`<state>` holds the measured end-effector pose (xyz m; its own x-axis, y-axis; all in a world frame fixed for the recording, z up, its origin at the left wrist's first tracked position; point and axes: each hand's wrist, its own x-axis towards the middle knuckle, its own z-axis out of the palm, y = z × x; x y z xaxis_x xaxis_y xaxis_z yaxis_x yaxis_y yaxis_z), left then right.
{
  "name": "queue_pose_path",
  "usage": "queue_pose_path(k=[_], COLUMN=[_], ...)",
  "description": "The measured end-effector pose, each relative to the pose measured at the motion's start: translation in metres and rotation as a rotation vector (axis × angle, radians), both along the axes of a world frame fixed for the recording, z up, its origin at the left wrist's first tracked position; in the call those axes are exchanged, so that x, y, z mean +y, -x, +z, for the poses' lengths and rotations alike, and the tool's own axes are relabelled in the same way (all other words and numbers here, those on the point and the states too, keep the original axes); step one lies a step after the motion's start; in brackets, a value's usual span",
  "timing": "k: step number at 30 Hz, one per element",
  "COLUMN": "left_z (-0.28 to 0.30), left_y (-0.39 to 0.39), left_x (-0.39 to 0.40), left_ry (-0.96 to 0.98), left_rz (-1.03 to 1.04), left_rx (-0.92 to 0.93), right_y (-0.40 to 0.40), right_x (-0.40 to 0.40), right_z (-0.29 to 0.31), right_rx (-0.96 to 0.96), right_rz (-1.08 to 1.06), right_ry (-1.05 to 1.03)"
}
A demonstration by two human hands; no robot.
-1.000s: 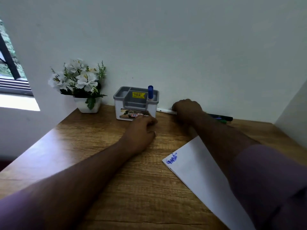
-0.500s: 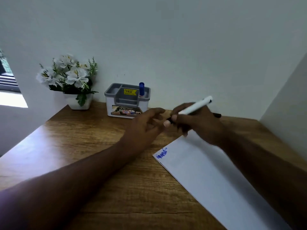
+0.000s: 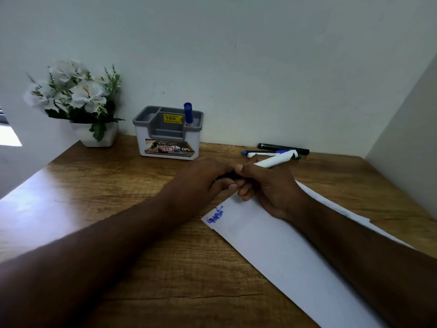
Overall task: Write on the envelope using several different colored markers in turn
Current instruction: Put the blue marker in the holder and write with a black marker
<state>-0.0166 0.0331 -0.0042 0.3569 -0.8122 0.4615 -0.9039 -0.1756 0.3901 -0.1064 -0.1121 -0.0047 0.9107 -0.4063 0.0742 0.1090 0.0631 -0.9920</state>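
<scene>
A long white envelope (image 3: 272,242) lies slanted on the wooden desk (image 3: 118,185), with blue writing (image 3: 214,216) at its near left corner. My right hand (image 3: 267,185) grips a white-barrelled marker (image 3: 275,160) above the envelope's far end. My left hand (image 3: 205,178) meets it, fingers curled round the marker's dark cap end (image 3: 227,177). Other markers lie by the wall: a black one (image 3: 283,147) and a blue one (image 3: 262,152). A blue-capped marker (image 3: 188,114) stands in the organiser.
A grey and white desk organiser (image 3: 168,133) stands at the back against the wall. A white pot of white flowers (image 3: 78,102) sits left of it. A side wall (image 3: 406,150) closes the desk on the right.
My right hand lifted the white marker from beside the wall and brought it over the envelope. My left hand moved from the organiser and took hold of the marker's dark end.
</scene>
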Motion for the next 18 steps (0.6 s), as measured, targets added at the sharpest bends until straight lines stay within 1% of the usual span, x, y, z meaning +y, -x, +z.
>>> queue_pose_path(k=[7,11,14,15,18], left_z=[-0.0008,-0.0031,-0.0043,-0.0046,-0.0051], left_y=[0.0055,0.0078,0.0069,0.0045,0.0012], left_x=[-0.0039,-0.0051,-0.0029,-0.0015,0.0006], left_ry=[0.003,-0.024,0.006,0.038,0.151], left_rz=[0.085,0.119,0.082,0.068,0.054], left_rx=[-0.118,-0.287,-0.407,-0.379,-0.093], right_y=[0.0001,0.0012,0.0022,0.0019,0.0014], right_x=[0.0019,0.0036,0.0039,0.0036,0.0036], right_z=[0.0,0.0003,0.0016,0.002,0.0025], right_rx=[-0.026,-0.035,-0.039,-0.045,-0.059], right_rz=[-0.05,-0.077,-0.061,-0.04,0.037], right_ry=[-0.045,-0.037,-0.052,-0.058,-0.074])
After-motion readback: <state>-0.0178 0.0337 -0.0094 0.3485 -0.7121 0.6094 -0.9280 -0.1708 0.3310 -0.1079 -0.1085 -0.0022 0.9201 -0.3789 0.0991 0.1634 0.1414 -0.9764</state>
